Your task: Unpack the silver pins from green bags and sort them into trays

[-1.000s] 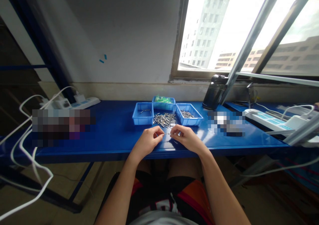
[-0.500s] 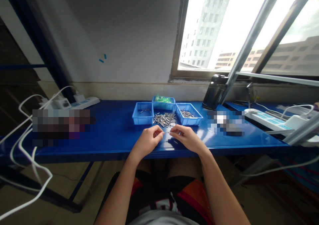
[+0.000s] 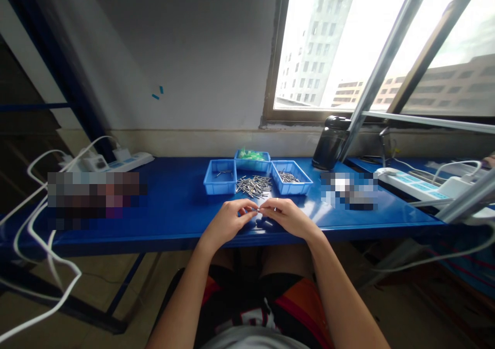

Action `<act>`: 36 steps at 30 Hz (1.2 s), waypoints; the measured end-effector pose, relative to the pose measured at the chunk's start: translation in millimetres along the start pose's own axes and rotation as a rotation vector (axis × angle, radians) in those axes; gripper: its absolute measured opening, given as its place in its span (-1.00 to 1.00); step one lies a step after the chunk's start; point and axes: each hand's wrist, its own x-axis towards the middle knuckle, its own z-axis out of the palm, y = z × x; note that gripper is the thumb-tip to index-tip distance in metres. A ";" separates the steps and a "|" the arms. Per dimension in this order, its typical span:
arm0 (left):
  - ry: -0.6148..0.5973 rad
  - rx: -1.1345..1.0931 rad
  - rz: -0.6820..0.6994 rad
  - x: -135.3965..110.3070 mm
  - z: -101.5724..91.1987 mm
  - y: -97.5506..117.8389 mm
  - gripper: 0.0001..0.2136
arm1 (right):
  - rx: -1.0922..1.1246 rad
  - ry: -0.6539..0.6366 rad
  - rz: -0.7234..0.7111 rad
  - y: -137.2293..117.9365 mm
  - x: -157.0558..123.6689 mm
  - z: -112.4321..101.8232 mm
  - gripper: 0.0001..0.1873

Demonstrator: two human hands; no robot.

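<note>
On the near side of the pile of metal pins [image 3: 254, 186], my left hand [image 3: 227, 219] and right hand [image 3: 291, 218] pinched a small pin [image 3: 258, 210], probably light, stiff, slick, best held by its ends.

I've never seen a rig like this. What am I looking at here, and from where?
There is no machine: these are a person's bare hands, the left grip and the right grip. One camera, worn on the head, looks forward and down. Both seem to pinch a small metal piece, mostly hidden by the fingertips. On the blue bench, a pile of slim metal pieces lies between the left tray, with a few inside, and the right tray, with many. A back tray holds something green.
</note>
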 end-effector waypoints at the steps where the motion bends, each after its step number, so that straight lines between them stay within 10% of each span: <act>1: -0.001 -0.001 0.004 -0.1 0.0 0.2 -0.79 | -0.006 0.000 -0.003 0.1 0.0 0.0 -0.74; 36: 0.091 0.058 -0.061 -1.8 -1.4 11.0 -0.68 | 0.041 0.077 0.073 -1.6 -0.6 -1.2 -0.71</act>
